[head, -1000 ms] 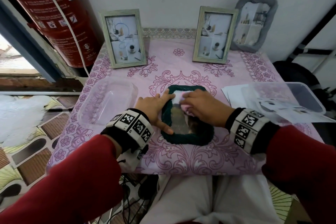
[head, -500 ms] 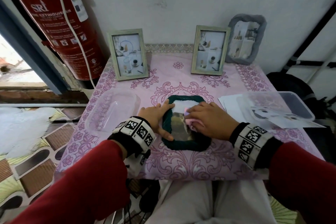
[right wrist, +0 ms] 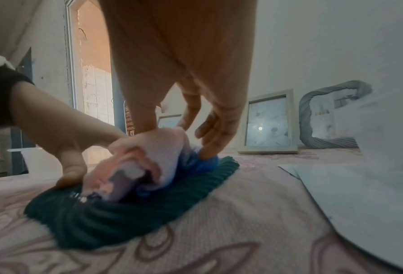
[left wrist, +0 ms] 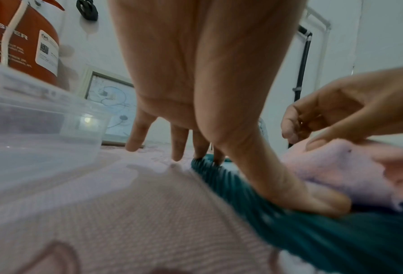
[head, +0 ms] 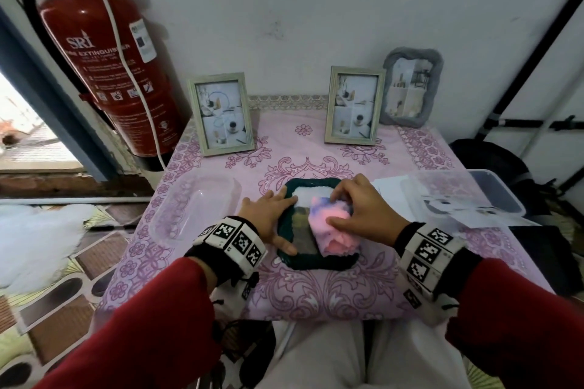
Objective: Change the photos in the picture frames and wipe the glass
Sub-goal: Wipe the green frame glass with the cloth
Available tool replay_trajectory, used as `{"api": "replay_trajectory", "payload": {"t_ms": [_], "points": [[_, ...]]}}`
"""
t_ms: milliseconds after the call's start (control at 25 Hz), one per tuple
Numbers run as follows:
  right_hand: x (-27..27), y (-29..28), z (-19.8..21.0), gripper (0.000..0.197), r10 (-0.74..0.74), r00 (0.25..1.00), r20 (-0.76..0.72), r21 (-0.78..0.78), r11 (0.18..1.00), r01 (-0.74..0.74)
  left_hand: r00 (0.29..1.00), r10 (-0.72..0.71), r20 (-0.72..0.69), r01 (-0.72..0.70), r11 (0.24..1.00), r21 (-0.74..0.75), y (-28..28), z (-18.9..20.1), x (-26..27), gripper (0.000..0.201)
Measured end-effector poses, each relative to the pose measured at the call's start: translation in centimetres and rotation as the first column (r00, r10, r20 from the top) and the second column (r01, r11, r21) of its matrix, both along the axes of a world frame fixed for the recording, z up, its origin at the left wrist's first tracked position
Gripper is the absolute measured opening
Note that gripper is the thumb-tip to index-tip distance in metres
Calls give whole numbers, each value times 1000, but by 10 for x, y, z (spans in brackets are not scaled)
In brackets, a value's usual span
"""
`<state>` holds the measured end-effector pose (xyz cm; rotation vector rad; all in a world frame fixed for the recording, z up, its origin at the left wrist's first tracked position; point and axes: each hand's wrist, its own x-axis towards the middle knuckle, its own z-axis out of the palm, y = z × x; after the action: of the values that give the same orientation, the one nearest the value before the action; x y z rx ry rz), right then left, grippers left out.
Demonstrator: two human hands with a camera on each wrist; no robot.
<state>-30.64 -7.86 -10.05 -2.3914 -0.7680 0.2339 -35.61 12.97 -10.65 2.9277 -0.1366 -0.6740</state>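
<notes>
Pink-patterned counter (head: 316, 290) carries a dark green ribbed picture frame (head: 316, 262), lying flat. Left hand (head: 268, 215), fingers spread, pins its edge; right hand (head: 363, 208) pinches a crumpled pink cloth (head: 331, 227) on the glass. Wrist views alone reveal blue in the cloth folds; clear plastic tubs (head: 196, 205) flank.

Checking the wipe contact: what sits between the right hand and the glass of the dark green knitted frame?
A pink cloth, bunched under the right hand, in the head view.
</notes>
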Motion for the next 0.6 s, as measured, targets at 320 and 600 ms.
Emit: {"api": "replay_trajectory", "payload": {"t_ms": [320,600], "points": [[-6,-8,-15,61,-267,936,-230,60,956,287,955,183,232,-114,953,-281,-24,-3,-4,57],[-13,-2,-8,50,-139,953,-269,274,938,214,878,429,212,-246,785,-569,-35,-16,-9,40]]}}
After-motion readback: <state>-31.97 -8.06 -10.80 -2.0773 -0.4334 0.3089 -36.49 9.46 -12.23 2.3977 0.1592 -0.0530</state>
